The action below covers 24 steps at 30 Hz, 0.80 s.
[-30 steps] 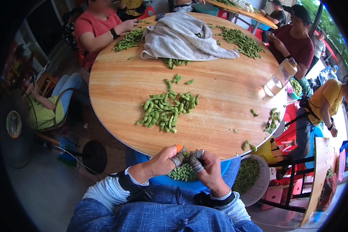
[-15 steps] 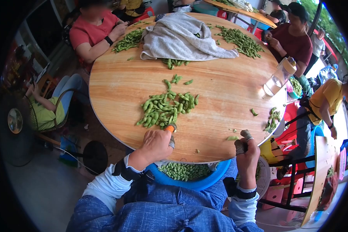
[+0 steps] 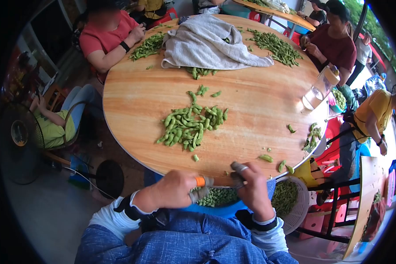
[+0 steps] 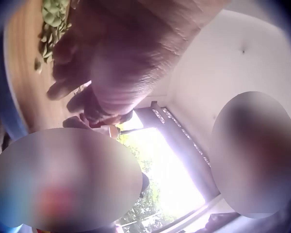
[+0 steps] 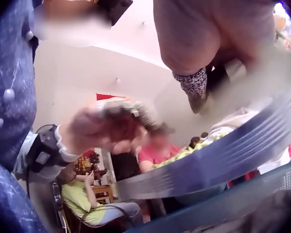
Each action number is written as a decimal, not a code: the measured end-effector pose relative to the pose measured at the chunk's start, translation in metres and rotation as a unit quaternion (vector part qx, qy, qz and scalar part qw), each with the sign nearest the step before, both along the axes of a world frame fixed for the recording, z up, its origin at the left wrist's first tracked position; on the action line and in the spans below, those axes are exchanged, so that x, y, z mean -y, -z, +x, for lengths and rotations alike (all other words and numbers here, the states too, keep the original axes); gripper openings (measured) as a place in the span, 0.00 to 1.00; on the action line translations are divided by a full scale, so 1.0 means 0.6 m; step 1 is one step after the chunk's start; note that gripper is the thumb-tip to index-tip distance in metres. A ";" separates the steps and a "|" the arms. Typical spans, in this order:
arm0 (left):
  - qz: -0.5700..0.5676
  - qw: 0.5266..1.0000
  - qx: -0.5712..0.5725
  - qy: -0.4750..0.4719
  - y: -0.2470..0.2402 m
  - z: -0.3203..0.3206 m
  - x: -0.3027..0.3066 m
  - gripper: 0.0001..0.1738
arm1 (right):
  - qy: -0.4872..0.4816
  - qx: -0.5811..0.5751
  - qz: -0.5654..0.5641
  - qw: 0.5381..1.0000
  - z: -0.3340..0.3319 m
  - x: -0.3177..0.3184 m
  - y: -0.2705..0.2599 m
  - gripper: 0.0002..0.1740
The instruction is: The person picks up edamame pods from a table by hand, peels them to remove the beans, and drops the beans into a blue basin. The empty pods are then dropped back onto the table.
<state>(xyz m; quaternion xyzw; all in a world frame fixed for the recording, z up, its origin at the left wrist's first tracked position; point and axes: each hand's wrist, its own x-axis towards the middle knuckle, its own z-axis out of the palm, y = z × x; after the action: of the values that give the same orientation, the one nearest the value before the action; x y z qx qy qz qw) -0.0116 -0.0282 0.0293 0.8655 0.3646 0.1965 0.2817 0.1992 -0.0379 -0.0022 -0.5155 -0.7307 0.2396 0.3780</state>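
Over the table's front edge, my left hand has curled fingers, with an orange band and grey finger covers. Blur hides what its fingertips hold; I cannot tell. Facing it, my right hand wears dark grey covers, its thumb and forefinger apart in the head view. A patterned cover shows on one of its fingers in the right wrist view. Below both hands, a blue basin contains shelled green beans. Beyond them lies a pile of green soybean pods, with one pod at its near side.
The round wooden table bears a grey cloth, a water bottle and more pods. A white basket of pods stands at the right. Several people sit around, one in red.
My hands met at the basin's edge, then parted, the left to the pile and the right to the table's right. Now both are back near each other; one pod lies apart from the pile.
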 end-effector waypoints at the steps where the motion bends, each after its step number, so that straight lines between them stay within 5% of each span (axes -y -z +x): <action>1: 0.035 0.998 0.014 -0.048 0.010 0.000 -0.015 0.10 | -0.046 0.016 0.019 0.999 -0.010 -0.003 0.003 0.14; 5: 0.121 0.969 -0.061 -0.208 0.008 0.004 -0.091 0.10 | -0.062 0.074 0.062 0.993 -0.007 -0.013 0.033 0.14; 10: 0.145 0.943 -0.155 -0.255 0.052 0.014 -0.154 0.11 | 0.222 0.143 0.114 0.958 0.119 -0.041 0.050 0.11; 13: 0.144 0.945 -0.173 -0.236 0.056 0.020 -0.161 0.08 | 0.272 0.152 0.150 0.938 0.178 -0.033 0.035 0.11; 19: 0.229 0.942 -0.163 -0.180 0.061 0.024 -0.160 0.03 | 0.172 -0.112 0.035 0.978 0.094 0.002 0.031 0.10; 24: 0.238 0.956 -0.081 -0.154 0.038 0.013 -0.137 0.08 | 0.075 -0.293 -0.106 0.947 0.007 0.011 0.029 0.12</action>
<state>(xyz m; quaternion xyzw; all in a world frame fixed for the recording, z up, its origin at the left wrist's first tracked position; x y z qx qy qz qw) -0.0036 0.0539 0.0064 0.8538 0.4577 0.2481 0.0039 0.2034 -0.0444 -0.0194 -0.5129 -0.5175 0.4272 0.5354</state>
